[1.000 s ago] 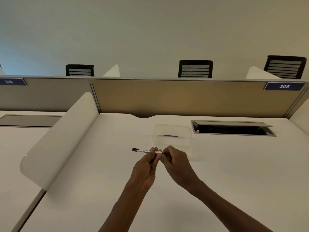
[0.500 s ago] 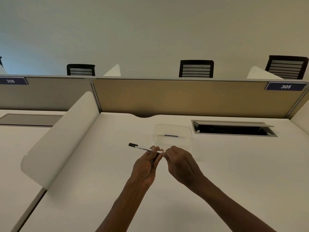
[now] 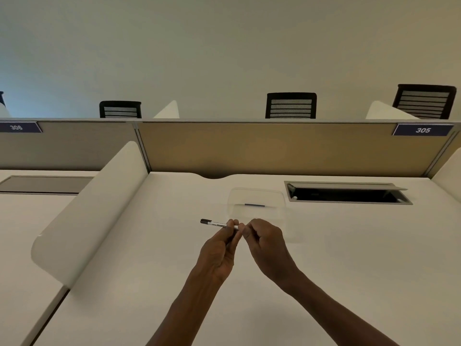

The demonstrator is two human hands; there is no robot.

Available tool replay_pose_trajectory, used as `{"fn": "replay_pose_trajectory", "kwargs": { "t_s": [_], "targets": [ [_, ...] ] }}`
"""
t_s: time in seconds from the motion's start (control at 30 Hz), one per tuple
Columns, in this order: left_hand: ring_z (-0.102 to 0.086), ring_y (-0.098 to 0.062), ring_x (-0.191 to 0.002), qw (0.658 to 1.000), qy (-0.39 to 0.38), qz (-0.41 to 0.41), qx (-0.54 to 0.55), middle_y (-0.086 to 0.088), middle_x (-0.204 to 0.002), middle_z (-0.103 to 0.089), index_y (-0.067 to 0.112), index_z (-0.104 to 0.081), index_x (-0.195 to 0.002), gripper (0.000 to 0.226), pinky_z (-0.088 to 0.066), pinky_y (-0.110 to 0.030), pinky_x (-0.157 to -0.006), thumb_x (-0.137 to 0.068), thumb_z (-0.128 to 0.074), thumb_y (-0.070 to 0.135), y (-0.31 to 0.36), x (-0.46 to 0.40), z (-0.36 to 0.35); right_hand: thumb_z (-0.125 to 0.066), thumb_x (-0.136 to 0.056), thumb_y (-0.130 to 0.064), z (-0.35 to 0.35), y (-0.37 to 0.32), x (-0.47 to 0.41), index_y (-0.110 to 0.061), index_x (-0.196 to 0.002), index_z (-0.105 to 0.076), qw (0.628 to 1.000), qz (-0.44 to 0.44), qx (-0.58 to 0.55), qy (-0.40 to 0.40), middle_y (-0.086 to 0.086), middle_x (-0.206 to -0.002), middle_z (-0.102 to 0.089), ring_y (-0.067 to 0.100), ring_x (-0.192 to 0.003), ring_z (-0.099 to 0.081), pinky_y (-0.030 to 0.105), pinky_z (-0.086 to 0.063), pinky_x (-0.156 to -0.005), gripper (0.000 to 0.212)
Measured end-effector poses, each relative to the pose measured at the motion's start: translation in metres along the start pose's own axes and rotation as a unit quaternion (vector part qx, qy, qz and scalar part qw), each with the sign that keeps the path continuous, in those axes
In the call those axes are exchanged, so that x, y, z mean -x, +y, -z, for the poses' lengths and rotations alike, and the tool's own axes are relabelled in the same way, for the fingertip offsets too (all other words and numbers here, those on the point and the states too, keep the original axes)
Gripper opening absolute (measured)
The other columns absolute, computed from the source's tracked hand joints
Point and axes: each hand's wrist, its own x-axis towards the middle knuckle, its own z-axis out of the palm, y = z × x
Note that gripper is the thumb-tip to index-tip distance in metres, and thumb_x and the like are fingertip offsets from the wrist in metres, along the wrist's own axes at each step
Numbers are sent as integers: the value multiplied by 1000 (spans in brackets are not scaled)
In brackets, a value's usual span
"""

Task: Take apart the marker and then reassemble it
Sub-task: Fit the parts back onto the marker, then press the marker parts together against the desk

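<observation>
A slim white marker (image 3: 216, 224) with a black end pointing left is held above the white desk (image 3: 349, 258). My left hand (image 3: 219, 248) pinches the marker's barrel near its right end. My right hand (image 3: 264, 242) has its fingers curled at that same right end, which is hidden between the fingertips of both hands. I cannot tell whether a cap or other part sits inside the right hand.
A clear plastic box (image 3: 257, 203) with a small dark piece inside stands just behind the hands. An open cable tray (image 3: 346, 194) is set into the desk at the back right. A white divider (image 3: 94, 206) borders the left side, a tan partition (image 3: 274, 148) the back.
Both hands with the marker have shifted slightly. The marker's black end dipped a little. The right hand's fingers have closed tighter at the marker's right end.
</observation>
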Motion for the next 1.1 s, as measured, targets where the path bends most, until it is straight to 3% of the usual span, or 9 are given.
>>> {"fn": "replay_pose_trajectory", "kwargs": {
  "t_s": [0.13,0.27,0.37,0.53,0.67,0.8,0.93,1.0,1.1],
  "targets": [
    [-74,-21,-66,999,-2,32,13,-23,-94,-74,-7,-76,-83,18,-60,-25,-54,-70,-74,5,-1,-1,0,-68,-87,-29,4,5,-6,-9,-92,-65,999,44,-5,0,-2,-77,-62,7,-63,-52,12,-44,-58,20],
    [-75,-25,-71,998,-14,68,8,-25,-101,-73,-7,-73,-95,28,-61,-31,-57,-73,-77,9,-1,-6,3,-76,-82,-20,4,11,-10,-8,-89,-71,998,61,-28,18,2,-79,-68,6,-68,-57,8,-44,-61,15],
    [-74,-30,-92,992,-30,82,-88,-22,-105,-74,-3,-74,-101,32,-62,-35,-66,-78,-79,19,-3,-9,9,-73,-84,-15,3,12,-13,-14,-89,-71,997,26,-63,46,-3,-83,-68,6,-71,-59,17,-48,-59,6],
    [-75,-28,-87,952,2,5,-307,-17,-92,-77,-2,-71,-100,46,-60,-31,-67,-90,-64,43,-10,-19,32,-54,-97,-20,10,10,-27,-18,-100,-63,989,-59,-129,41,-12,-89,-73,5,-89,-68,23,-54,-75,10],
    [-74,-23,-85,868,46,-165,-465,-4,-81,-78,8,-73,-93,36,-60,-37,-78,-98,-53,37,-19,-37,57,-43,-101,-12,18,5,-35,-13,-102,-61,979,-68,-187,46,0,-73,-63,8,-72,-61,15,-48,-71,17],
    [-65,-19,-112,706,68,-287,-643,0,-115,-73,15,-70,-111,25,-45,-25,-94,-100,-51,27,-25,-60,94,-37,-104,-16,20,3,-34,-10,-100,-59,954,-132,-270,18,6,-64,-42,18,-55,-38,20,-34,-50,23],
    [-22,-17,-149,620,57,-253,-741,-3,-157,-34,14,-37,-148,49,-17,-35,-121,-103,-41,33,-32,-79,133,-39,-103,-30,14,7,-29,-15,-77,-56,949,-192,-251,-14,-13,-56,-41,3,-52,-34,12,-30,-48,34],
    [0,-17,-151,578,51,-234,-780,-4,-164,-11,11,-19,-154,59,0,-37,-122,-103,-36,38,-35,-84,150,-39,-102,-41,12,8,-28,-21,-60,-45,945,-219,-242,-25,-12,-51,-37,5,-49,-30,13,-28,-45,47],
    [11,-20,-150,514,69,-218,-827,-8,-164,5,9,-7,-155,66,4,-41,-122,-103,-30,43,-41,-86,170,-37,-98,-53,12,9,-28,-23,-51,-25,931,-250,-263,-49,-8,-48,-24,9,-44,-18,20,-19,-40,57]
  ]
}}
